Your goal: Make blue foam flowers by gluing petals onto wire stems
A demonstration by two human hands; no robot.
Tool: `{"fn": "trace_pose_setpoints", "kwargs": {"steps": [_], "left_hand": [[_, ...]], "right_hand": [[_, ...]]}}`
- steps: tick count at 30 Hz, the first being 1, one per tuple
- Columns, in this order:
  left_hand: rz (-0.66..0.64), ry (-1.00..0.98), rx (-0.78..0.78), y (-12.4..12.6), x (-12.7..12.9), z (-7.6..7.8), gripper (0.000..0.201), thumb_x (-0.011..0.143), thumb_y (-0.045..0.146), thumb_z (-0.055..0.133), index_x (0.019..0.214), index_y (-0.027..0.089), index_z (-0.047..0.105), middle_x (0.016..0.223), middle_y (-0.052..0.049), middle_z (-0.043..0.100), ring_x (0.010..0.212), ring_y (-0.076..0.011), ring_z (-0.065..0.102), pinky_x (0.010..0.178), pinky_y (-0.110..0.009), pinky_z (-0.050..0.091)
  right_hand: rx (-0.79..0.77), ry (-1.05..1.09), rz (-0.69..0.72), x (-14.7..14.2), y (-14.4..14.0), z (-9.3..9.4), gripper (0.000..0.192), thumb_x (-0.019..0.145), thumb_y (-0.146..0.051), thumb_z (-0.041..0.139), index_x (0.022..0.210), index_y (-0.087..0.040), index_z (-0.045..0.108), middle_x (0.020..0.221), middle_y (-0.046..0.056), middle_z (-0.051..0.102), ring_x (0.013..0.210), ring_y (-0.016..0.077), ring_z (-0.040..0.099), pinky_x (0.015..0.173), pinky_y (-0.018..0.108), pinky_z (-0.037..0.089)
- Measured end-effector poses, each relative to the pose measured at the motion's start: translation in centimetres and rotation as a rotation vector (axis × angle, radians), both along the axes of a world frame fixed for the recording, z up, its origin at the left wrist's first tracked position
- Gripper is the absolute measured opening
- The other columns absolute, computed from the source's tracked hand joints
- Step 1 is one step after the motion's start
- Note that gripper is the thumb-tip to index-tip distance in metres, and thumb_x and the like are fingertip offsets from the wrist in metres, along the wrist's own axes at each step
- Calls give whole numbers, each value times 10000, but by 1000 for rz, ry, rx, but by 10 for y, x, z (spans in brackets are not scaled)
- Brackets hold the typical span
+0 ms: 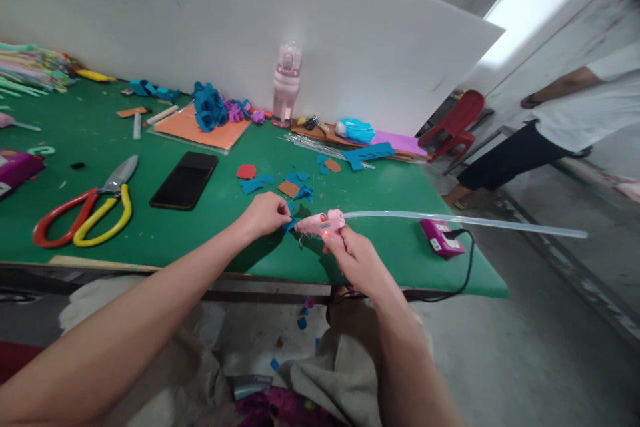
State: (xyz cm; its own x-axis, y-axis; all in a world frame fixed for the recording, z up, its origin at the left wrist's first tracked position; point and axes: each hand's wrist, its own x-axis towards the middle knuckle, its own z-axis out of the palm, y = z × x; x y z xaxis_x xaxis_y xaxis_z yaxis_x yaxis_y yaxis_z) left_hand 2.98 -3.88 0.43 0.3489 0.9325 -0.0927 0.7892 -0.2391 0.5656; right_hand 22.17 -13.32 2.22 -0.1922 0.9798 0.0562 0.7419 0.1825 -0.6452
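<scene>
My right hand [353, 255] is wrapped round a pink hot glue gun [320, 223], whose small light glows orange. A long clear glue stick [465, 219] sticks out of its back end toward the right. Just left of the nozzle, my left hand [270, 215] pinches a small blue piece [289, 225], and the nozzle tip is at or very near it. The piece's exact shape is partly hidden by my fingers. Beyond my hands, blue scraps [251, 185], an orange piece [289, 189] and a red rounded piece [247, 171] lie on the green table [225, 240].
Scissors [107, 207] and a black phone [184, 180] lie to the left. Blue paper-like flowers [209, 107] and a pink bottle [287, 87] stand at the back. A purple power strip [443, 238] with a black cord sits right. Another person [545, 127] stands beyond the table.
</scene>
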Motion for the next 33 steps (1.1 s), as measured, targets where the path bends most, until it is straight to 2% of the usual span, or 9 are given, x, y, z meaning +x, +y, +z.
{"fn": "trace_pose_setpoints", "kwargs": {"steps": [5, 12, 18, 22, 33], "left_hand": [[-2, -7, 11, 0, 0, -1, 115, 671, 222, 601, 666, 149, 690, 649, -30, 667, 600, -133, 567, 563, -231, 376], [-1, 0, 23, 0, 1, 0, 98, 663, 220, 609, 645, 158, 683, 631, -17, 660, 597, -123, 561, 540, -220, 362], [7, -13, 7, 0, 1, 0, 98, 667, 218, 605, 641, 154, 676, 624, -17, 651, 592, -124, 559, 539, -224, 357], [6, -15, 2, 0, 1, 0, 105, 670, 218, 602, 646, 146, 674, 629, -23, 651, 594, -129, 560, 541, -230, 355], [7, -7, -3, -1, 1, 0, 119, 667, 216, 595, 663, 147, 692, 636, -27, 654, 593, -140, 560, 585, -244, 371]], "right_hand": [[9, -19, -4, 1, 0, 1, 330, 896, -399, 348, 882, -160, 574, 738, 58, 621, 637, 168, 550, 563, 247, 357], [-1, -3, -19, 3, 0, 0, 336, 893, -411, 349, 883, -161, 573, 635, 36, 586, 600, 166, 542, 518, 238, 338], [-1, -18, -46, 4, 0, -1, 336, 890, -415, 353, 790, -172, 562, 627, 32, 576, 597, 161, 537, 532, 241, 342], [-1, -18, -53, 5, 1, -1, 343, 890, -423, 349, 800, -173, 567, 618, 27, 571, 586, 158, 530, 534, 243, 343], [2, -40, -56, 6, 0, -2, 331, 897, -405, 341, 867, -161, 564, 704, 52, 610, 604, 158, 532, 539, 241, 340]]}}
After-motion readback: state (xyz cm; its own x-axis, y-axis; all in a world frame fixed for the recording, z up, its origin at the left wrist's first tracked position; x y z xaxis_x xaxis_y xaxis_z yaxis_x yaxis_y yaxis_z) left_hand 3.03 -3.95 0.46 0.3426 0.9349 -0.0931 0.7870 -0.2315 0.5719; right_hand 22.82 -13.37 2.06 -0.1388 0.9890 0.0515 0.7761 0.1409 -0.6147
